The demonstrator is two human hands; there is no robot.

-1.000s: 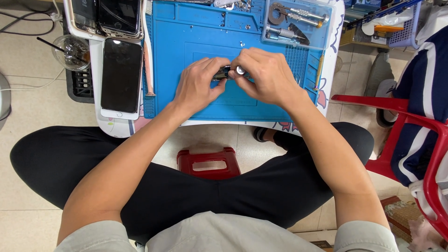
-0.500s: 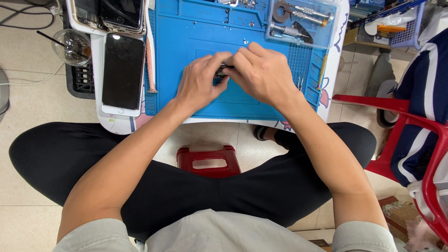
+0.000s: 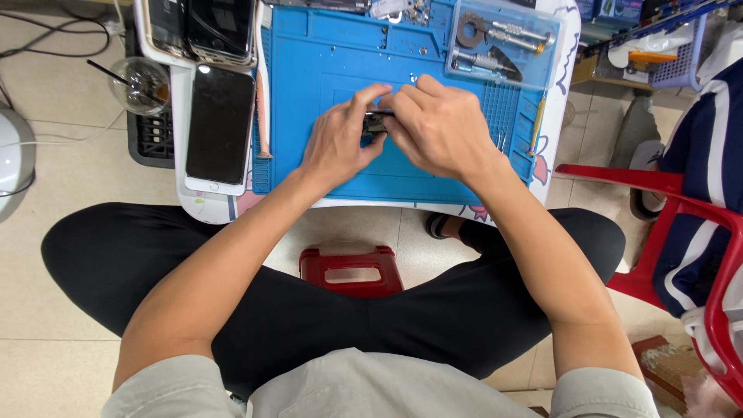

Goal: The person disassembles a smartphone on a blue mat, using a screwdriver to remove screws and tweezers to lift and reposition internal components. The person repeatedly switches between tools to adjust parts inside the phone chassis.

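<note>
Head view, looking straight down: a small dark part sits pinched between both hands above the middle of a blue work mat. Its kind cannot be told; most of it is hidden by fingers. The left hand has its fingers closed on the part's left end, thumb underneath. The right hand is curled over the part from the right, fingers closed on it, knuckles uppermost. The two hands touch at the fingertips.

The mat covers most of a small white table. A clear tray rests at the mat's far right corner and holds metal tools. A phone with a dark screen lies face up just beside the mat's left edge, with more phones stacked beyond it. A clear cup with a straw stands left of the table.

Below the table edge, a red stool stands on the tiled floor between the person's black-trousered legs. A red chair stands at the right.
</note>
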